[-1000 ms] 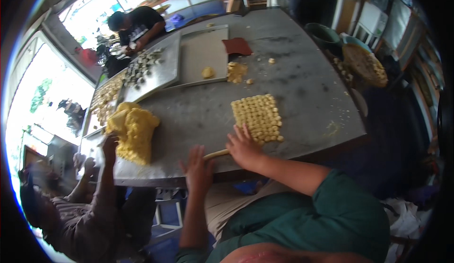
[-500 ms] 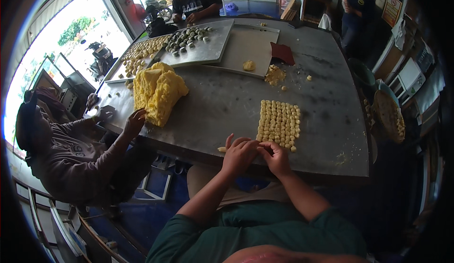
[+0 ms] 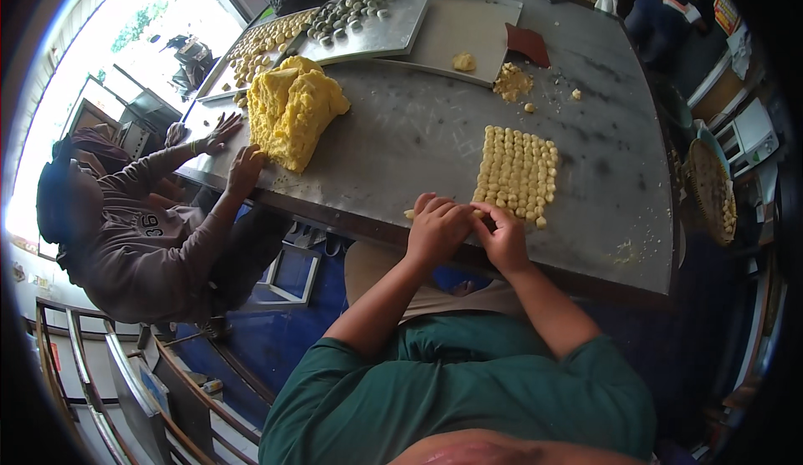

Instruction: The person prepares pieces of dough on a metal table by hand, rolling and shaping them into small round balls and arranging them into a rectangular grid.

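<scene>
Both my hands are at the table's near edge, just below a block of small yellow dough balls set in tight rows. My left hand curls over a thin roll of yellow dough, whose end shows past its left side. Beside it, my right hand is closed, thumb and fingers pinching at the roll's other end. A bit of dough shows between the two hands; the rest is hidden under my fingers.
A large yellow dough mass sits left on the metal table, by a co-worker's hands. Behind are trays of yellow pieces and dark green pieces, a dough lump, crumbs and a red-brown scraper.
The view has tilted, so the table sits higher in the picture. My left fingers have drawn closer together over the dough. The co-worker's far hand now lies flat on the table.
</scene>
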{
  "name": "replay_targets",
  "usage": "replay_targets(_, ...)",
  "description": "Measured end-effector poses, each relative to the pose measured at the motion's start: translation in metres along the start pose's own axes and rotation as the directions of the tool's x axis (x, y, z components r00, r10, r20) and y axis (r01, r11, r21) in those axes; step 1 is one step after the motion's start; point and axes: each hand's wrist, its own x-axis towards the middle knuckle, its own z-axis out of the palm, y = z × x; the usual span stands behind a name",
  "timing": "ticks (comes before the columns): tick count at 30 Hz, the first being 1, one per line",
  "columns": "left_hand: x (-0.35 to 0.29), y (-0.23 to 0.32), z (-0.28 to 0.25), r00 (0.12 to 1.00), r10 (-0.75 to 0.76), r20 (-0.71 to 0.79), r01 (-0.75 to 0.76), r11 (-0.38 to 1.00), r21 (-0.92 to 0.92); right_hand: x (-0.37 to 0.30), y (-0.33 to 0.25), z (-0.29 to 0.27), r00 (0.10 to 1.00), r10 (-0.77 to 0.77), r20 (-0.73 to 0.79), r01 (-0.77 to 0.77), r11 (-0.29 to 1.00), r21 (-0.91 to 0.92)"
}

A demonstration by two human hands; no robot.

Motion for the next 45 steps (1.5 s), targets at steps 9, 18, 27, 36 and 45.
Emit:
replay_targets(9,-0.003,-0.01,0.006,0.98,0.145,-0.133,-0.148,0.989,-0.009,-0.002,0.003,0.0,0.974,-0.218,-0.064,0.207,0.968,-0.145)
replay_targets(18,-0.001,-0.005,0.007,0.976,0.143,-0.162,-0.146,0.989,-0.006,-0.004,0.009,-0.015,0.969,-0.09,-0.231,0.078,0.995,-0.062)
replay_targets(27,0.002,0.003,0.004,0.991,0.109,-0.075,-0.104,0.992,0.067,-0.007,0.05,-0.117,0.96,0.071,-0.27,-0.213,0.811,-0.545)
replay_targets(36,0.003,0.0,0.005,0.992,0.104,-0.065,-0.1,0.993,0.063,-0.008,0.06,-0.111,0.962,-0.265,-0.068,0.109,0.599,-0.794)
replay_targets(45,0.003,0.006,-0.005,0.993,0.104,-0.055,-0.102,0.994,0.025,-0.037,0.028,-0.097,0.985,-0.027,-0.173,-0.085,0.789,-0.608)
